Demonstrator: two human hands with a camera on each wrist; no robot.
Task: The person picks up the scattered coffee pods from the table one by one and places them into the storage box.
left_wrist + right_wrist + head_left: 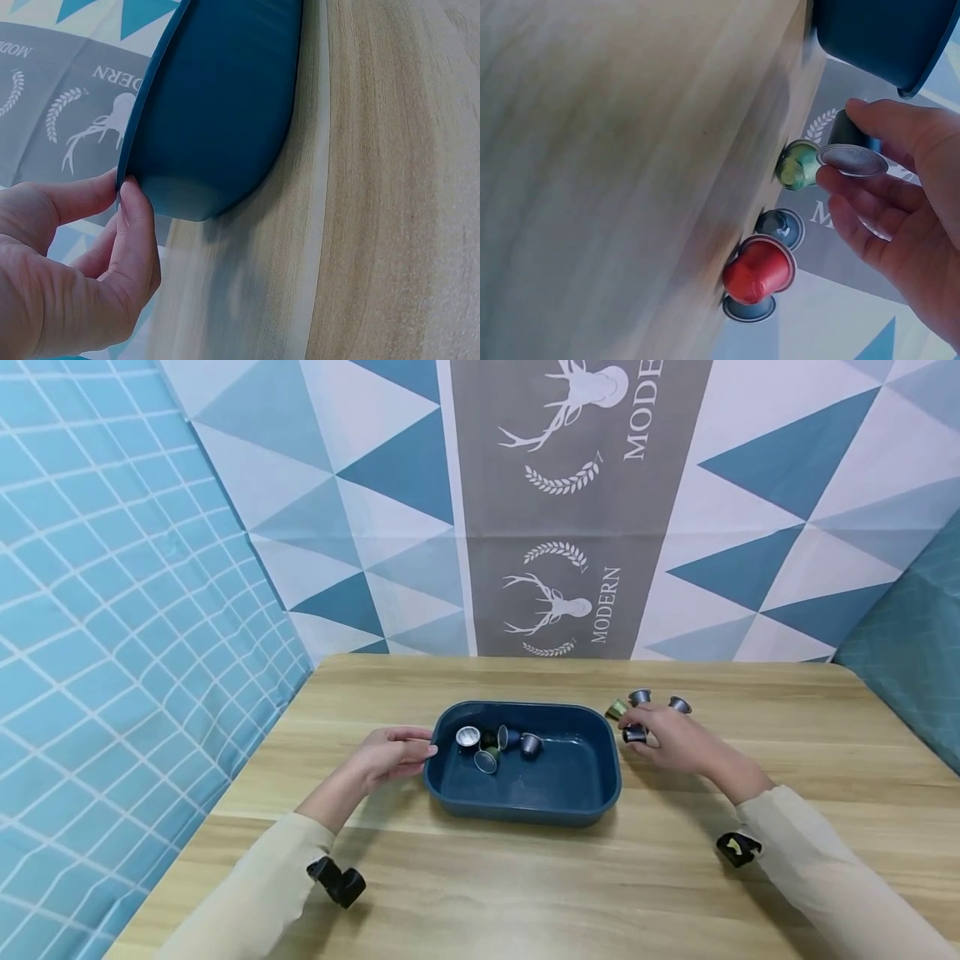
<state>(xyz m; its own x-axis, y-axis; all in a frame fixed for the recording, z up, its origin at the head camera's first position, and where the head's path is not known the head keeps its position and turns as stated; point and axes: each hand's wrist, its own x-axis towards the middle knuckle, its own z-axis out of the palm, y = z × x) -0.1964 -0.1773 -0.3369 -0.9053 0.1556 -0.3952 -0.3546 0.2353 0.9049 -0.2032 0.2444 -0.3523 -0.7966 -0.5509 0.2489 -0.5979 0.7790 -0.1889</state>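
Note:
A dark blue rectangular bin (pixel 517 813) stands on the table with several coffee capsules inside, among them a silver-lidded one (pixel 467 737) and a purple-grey one (pixel 530 744). My left hand (pixel 393 753) pinches the bin's left rim between thumb and fingers, as the left wrist view shows. Just off the bin's right end, my right hand (pixel 675 739) holds a dark coffee capsule (pixel 849 144) between thumb and fingers, its foil lid facing the palm side. Close by lie a green capsule (pixel 799 165), a red capsule (pixel 759 270) and grey capsules (pixel 640 697); the red one is hidden in the head view.
The wooden table (pixel 465 893) ends at a patterned cloth backdrop (pixel 555 527). A blue checked cloth (pixel 112 610) hangs along the left side. Black camera mounts (pixel 337 882) sit on both sleeves.

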